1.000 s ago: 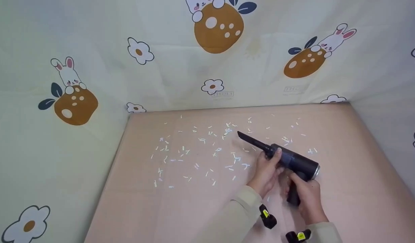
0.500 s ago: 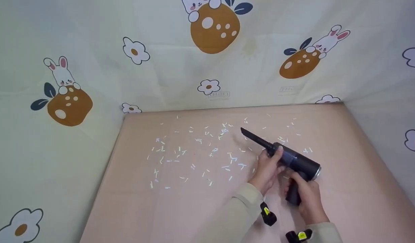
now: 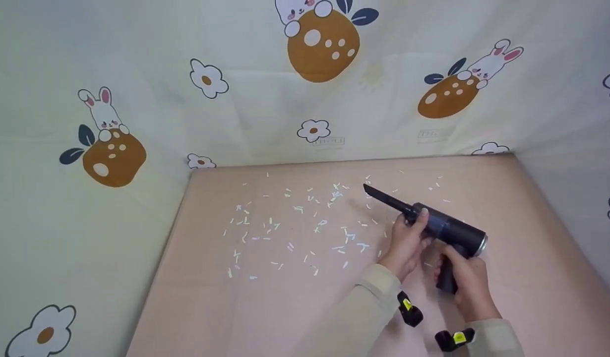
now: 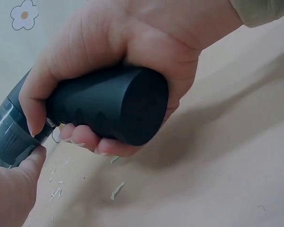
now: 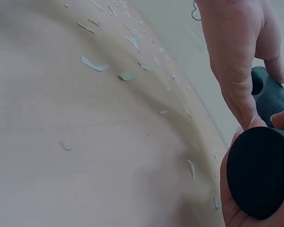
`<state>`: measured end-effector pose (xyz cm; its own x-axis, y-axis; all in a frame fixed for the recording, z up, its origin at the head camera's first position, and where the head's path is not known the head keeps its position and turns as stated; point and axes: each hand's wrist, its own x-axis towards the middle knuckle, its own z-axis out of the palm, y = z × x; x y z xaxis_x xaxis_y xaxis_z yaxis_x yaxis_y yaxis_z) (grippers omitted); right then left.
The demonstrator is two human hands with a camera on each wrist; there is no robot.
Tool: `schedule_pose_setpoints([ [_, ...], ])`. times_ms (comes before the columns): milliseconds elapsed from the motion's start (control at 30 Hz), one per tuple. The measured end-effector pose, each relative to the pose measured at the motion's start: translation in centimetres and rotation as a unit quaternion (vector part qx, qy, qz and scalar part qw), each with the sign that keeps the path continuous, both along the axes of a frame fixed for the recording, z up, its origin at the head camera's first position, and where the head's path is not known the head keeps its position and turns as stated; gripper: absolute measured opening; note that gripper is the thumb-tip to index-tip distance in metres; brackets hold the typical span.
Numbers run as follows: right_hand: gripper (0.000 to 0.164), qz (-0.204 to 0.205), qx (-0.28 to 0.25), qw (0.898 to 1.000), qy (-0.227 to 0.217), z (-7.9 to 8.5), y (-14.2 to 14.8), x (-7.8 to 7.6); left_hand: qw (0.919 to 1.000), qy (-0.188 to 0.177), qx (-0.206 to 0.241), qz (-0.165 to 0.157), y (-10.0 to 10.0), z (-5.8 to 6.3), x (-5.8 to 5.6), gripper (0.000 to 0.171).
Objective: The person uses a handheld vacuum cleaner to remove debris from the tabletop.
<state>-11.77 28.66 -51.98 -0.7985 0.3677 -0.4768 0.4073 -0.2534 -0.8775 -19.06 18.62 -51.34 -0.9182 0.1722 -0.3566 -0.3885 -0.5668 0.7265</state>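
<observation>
A black handheld vacuum [image 3: 456, 232] with a slim slanted nozzle [image 3: 388, 199] is held above the table, the nozzle pointing far left. My left hand [image 3: 406, 244] grips the front of its body, thumb on top near the nozzle's base. Lower down, my right hand [image 3: 469, 281] wraps around the handle [image 4: 97, 104], whose flat round end faces the camera in both wrist views. Small pale strips like paper scraps [image 3: 349, 236] lie scattered over the table, mostly left of the vacuum. Whether the nozzle tip touches the table cannot be told.
The pinkish-tan tabletop [image 3: 196, 307] meets a pale cloth backdrop [image 3: 255, 119] printed with rabbits, fruit and flowers at the back and both sides. Black wrist cameras [image 3: 409, 310] sit at the sleeves. More scraps [image 5: 93, 64] show in the right wrist view.
Both hands have carried the vacuum a little to the right and farther back, its nozzle tip shifting away from the scrap cluster. Both grips look the same, and the scraps show no clear movement.
</observation>
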Motion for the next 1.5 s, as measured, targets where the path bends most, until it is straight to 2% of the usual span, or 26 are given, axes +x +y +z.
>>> schedule_pose_setpoints([
  [233,0.032,0.006,0.001,1.000,-0.014,0.4,1.1,-0.3,0.9992,-0.001,0.040,-0.004,0.9,0.0,-0.3,0.041],
  [500,0.033,-0.019,-0.025,0.999,-0.027,0.1,2.5,-0.1,0.9999,-0.007,0.010,-0.006,3.0,-0.4,-0.2,0.041],
  [767,0.035,-0.050,-0.025,0.997,-0.047,-0.1,4.1,0.8,0.9994,-0.034,-0.009,-0.007,5.5,-0.6,0.9,0.043],
  [1033,0.037,-0.084,-0.014,0.995,-0.052,-0.6,4.8,1.2,0.9987,-0.048,-0.014,-0.007,7.0,-0.4,1.5,0.045],
  [1300,0.037,-0.107,-0.049,0.993,-0.025,-0.4,5.4,1.3,0.9974,-0.061,-0.033,-0.017,8.4,0.1,2.1,0.037],
  [1500,0.043,-0.136,-0.011,0.990,-0.046,-0.5,5.4,1.4,0.9947,-0.069,-0.068,-0.035,9.1,0.3,2.4,0.021],
])
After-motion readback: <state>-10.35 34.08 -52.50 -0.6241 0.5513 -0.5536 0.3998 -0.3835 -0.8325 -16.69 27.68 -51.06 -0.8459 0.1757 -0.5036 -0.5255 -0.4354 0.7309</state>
